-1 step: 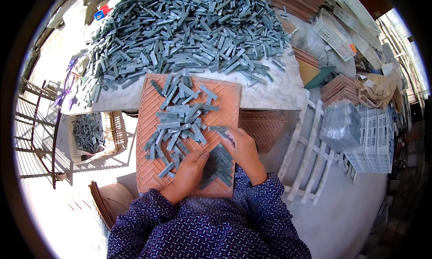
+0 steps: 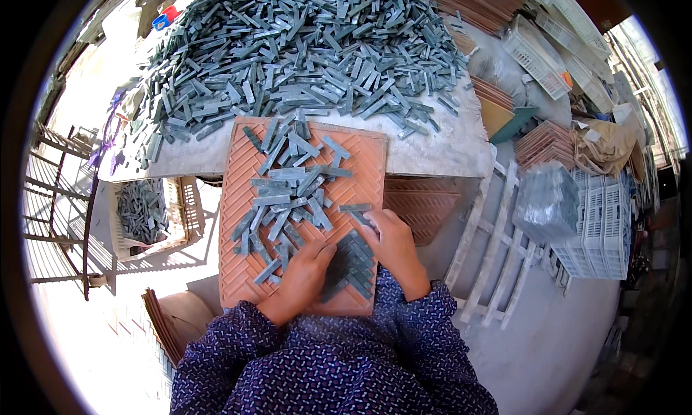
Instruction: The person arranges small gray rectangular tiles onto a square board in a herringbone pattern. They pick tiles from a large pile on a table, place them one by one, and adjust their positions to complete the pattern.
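An orange tray [image 2: 238, 285] with raised herringbone grooves leans from the table edge toward my body. Loose grey-green stone strips [image 2: 281, 199] lie heaped over its upper and middle part. In its lower right corner several strips [image 2: 349, 264] sit in the grooves in a herringbone pattern. My right hand [image 2: 396, 249] pinches a stone strip [image 2: 360, 217] at the tray's right edge, beside another strip [image 2: 353, 207]. My left hand [image 2: 306, 271] rests over the lower tray, left of the laid strips, with fingers curled together; what they hold, if anything, is hidden.
A large pile of stone strips [image 2: 310, 55] covers the white table [image 2: 454, 148]. A crate of strips [image 2: 176, 213] stands below left, beside a metal rack [image 2: 58, 213]. To the right are a white slatted frame [image 2: 497, 249], white crates [image 2: 595, 228] and stacked orange trays [image 2: 544, 145].
Almost nothing differs; the view and my right hand with its stone strip have shifted very slightly.
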### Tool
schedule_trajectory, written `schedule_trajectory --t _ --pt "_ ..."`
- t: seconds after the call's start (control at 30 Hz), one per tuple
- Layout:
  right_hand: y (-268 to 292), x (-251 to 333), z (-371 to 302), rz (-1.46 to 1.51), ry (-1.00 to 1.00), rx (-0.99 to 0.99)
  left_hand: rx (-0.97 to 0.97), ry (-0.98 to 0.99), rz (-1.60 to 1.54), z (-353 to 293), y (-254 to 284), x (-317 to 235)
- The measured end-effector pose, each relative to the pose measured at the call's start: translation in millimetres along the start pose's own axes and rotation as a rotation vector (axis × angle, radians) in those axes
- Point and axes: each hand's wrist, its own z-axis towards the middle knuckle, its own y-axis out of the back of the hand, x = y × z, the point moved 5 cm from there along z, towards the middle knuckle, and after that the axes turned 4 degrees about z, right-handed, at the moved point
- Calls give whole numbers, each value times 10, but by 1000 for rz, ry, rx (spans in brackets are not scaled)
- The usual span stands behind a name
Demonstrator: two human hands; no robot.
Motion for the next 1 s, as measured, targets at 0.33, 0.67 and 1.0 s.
schedule_trajectory --t 0.33,0.67,1.0 --pt "23 -95 -308 28 -93 -41 -76 -62 -30 641 102 -212" --pt "-17 9 -356 -62 -31 -96 -62 47 133 627 56 45" --pt "-44 -74 -338 70 -177 -156 -131 -28 119 300 244 99"
